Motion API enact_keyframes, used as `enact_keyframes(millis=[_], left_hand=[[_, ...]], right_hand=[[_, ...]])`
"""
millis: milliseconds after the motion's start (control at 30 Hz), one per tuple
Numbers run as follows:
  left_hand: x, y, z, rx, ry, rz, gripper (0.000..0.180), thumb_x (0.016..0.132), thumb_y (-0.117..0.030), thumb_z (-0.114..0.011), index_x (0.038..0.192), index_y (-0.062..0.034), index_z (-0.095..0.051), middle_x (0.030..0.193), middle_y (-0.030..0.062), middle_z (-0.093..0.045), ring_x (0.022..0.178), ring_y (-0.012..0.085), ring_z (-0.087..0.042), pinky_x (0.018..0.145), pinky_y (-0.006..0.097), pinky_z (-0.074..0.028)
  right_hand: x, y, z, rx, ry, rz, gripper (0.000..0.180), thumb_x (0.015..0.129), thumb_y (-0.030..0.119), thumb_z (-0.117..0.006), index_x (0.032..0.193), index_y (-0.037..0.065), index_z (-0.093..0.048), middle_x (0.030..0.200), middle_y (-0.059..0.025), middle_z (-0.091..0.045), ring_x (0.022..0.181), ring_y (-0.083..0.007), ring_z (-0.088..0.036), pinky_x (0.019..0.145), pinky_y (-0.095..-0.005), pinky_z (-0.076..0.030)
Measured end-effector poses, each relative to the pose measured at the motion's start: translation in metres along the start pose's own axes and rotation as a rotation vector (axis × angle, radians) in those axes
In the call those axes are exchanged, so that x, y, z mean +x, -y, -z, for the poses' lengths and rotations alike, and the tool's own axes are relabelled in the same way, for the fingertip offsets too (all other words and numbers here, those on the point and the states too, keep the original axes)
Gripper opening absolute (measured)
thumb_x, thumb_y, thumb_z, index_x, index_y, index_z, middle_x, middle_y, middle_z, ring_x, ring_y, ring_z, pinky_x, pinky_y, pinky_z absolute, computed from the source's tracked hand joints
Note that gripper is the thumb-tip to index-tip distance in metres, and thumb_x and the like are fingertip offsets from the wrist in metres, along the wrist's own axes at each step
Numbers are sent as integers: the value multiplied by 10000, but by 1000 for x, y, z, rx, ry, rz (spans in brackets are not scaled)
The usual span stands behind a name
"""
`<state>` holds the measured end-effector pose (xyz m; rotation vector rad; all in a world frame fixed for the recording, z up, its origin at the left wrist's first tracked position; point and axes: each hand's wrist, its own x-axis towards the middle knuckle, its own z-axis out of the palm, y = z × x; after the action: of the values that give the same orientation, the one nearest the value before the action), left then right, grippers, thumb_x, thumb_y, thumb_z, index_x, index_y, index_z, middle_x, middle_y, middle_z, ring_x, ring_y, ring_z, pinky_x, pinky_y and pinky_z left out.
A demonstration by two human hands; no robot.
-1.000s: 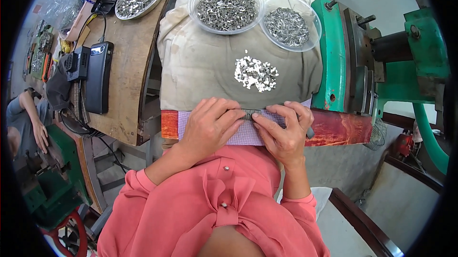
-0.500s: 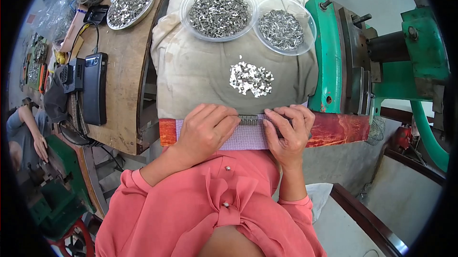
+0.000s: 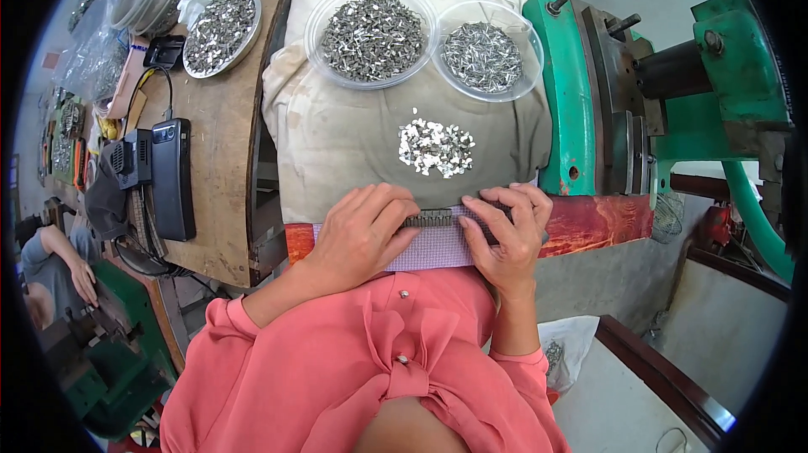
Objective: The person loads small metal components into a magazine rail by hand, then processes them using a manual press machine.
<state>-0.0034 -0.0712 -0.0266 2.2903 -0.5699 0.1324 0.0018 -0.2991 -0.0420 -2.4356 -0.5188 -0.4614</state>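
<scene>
A dark, slotted metal bar [image 3: 434,217] lies across the purple checked cloth [image 3: 429,249] at the near edge of my work surface. My left hand [image 3: 360,230] pinches its left end between thumb and fingers. My right hand [image 3: 511,233] curls at the other end, thumb and forefinger close to the slots; a dark end shows past its palm side, and the part between is hidden. Just beyond the bar, a loose pile of small shiny metal pieces [image 3: 436,148] rests on the grey-beige cloth [image 3: 337,146].
Two clear tubs of small metal parts, a larger [image 3: 311,53] and a smaller [image 3: 535,74], stand at the back. A green machine [image 3: 560,116] borders the right. On the wooden table [image 3: 223,158] at left are a black phone-like device [image 3: 172,180] and another bowl [image 3: 252,32]. A co-worker's hand [image 3: 82,282] shows far left.
The view has shifted slightly. More of the slotted bar's left part shows beside my left fingers, and the bar's face looks turned a little. Both hands stay at its ends.
</scene>
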Motion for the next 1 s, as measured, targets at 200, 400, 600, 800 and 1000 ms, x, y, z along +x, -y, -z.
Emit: enact_keyframes(millis=[200, 400, 600, 800, 1000], left_hand=[[-12, 9, 19, 79, 47, 35, 364, 698, -117, -819, 1019, -51, -660, 1058, 91, -618, 925, 297, -603, 787, 401, -483], [-14, 17, 28, 130, 81, -62, 319, 702, -126, -807, 983, -42, -680, 1026, 65, -623, 931, 261, -607, 798, 376, -467], [-6, 20, 27, 162, 28, -174, 280, 754, -137, -761, 1000, -43, -664, 1054, 44, -615, 987, 217, -608, 842, 356, -452], [1, 27, 25, 51, 93, -41, 334, 720, -151, -808, 998, -50, -653, 1030, 70, -628, 950, 269, -614, 810, 384, -470], [-1, 29, 33, -23, 66, 22, 372, 719, -168, -819, 1031, -49, -656, 1039, 88, -629, 931, 290, -609, 804, 393, -472]], right_hand=[[3, 4, 6, 15, 97, -16, 350, 633, 185, -861, 971, 151, -773, 1047, -33, -648, 1111, -312, -486, 955, -439, -419], [7, 5, 5, -30, 172, 29, 365, 634, 247, -874, 976, 165, -774, 1069, -14, -645, 1131, -302, -475, 960, -421, -396], [2, 4, 7, -46, 144, 44, 338, 645, 227, -873, 960, 158, -772, 1062, -8, -651, 1139, -297, -468, 962, -415, -389], [8, 2, 9, -62, 191, -24, 346, 649, 230, -877, 975, 175, -773, 1077, -2, -650, 1155, -292, -451, 971, -403, -379], [13, 9, 12, -50, 168, -14, 336, 628, 187, -871, 948, 155, -774, 1055, -37, -659, 1133, -309, -473, 979, -432, -378]])
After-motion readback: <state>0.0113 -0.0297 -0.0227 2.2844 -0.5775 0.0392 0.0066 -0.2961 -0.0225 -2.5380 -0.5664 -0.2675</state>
